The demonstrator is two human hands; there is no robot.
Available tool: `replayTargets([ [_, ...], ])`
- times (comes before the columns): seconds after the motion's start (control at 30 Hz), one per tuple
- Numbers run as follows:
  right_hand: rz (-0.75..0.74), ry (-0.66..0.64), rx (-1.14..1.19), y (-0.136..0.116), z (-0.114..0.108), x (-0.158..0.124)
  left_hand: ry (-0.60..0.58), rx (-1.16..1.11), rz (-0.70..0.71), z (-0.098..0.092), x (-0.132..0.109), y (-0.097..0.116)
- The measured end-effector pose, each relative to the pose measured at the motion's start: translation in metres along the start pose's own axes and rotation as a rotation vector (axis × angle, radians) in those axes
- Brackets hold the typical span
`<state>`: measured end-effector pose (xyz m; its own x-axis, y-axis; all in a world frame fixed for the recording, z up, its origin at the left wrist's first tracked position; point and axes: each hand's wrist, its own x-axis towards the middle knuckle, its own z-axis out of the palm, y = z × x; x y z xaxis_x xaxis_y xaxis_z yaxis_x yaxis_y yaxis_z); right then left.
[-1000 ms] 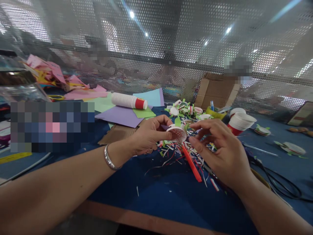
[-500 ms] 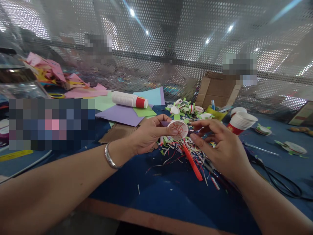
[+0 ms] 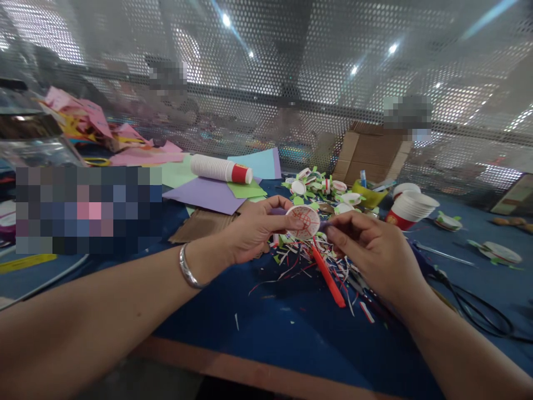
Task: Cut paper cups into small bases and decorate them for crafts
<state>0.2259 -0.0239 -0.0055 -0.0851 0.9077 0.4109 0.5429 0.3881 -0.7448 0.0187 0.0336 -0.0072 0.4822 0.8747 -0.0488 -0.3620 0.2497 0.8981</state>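
My left hand (image 3: 254, 228) pinches a small white paper disc with red lines (image 3: 305, 221), a cut cup bottom, holding it above the blue table. My right hand (image 3: 370, 253) is closed with its fingertips pressed at the disc's right edge. Below both hands lies a heap of red, white and green paper shreds (image 3: 308, 261) with an orange-red pen (image 3: 328, 280) across it. A silver bracelet circles my left wrist.
A lying stack of red-and-white paper cups (image 3: 220, 169) rests on purple, green and blue sheets (image 3: 208, 194). More cups (image 3: 410, 208), several finished discs (image 3: 322, 189), a cardboard box (image 3: 370, 153), a black cable (image 3: 474, 311) and a perforated screen behind.
My left hand raised and turned the disc so that its red-lined face shows. My right hand's fingers went from spread apart to closed at the disc's right edge.
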Motion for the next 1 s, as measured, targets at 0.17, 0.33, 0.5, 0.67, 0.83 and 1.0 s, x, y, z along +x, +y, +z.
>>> replayTargets([
  [0.17, 0.026, -0.006, 0.006, 0.000, 0.001, 0.002, 0.045, 0.020, -0.032, 0.001, -0.001, 0.001],
  [0.33, 0.047, -0.036, 0.088, -0.001, 0.002, 0.001, 0.025, 0.001, -0.026, 0.003, -0.002, 0.001],
  [0.5, 0.054, -0.074, 0.176, 0.000, 0.003, -0.001, 0.033, 0.003, -0.020, 0.005, -0.004, 0.001],
  [0.67, 0.069, -0.088, 0.183, -0.001, 0.003, -0.001, 0.019, 0.006, 0.025, 0.006, -0.003, -0.004],
  [0.83, -0.021, -0.003, 0.107, -0.003, 0.000, 0.001, -0.068, 0.078, 0.033, 0.004, -0.004, -0.002],
  [1.0, -0.050, -0.035, 0.071, 0.000, -0.006, 0.003, -0.111, 0.123, 0.061, -0.005, 0.002, 0.006],
])
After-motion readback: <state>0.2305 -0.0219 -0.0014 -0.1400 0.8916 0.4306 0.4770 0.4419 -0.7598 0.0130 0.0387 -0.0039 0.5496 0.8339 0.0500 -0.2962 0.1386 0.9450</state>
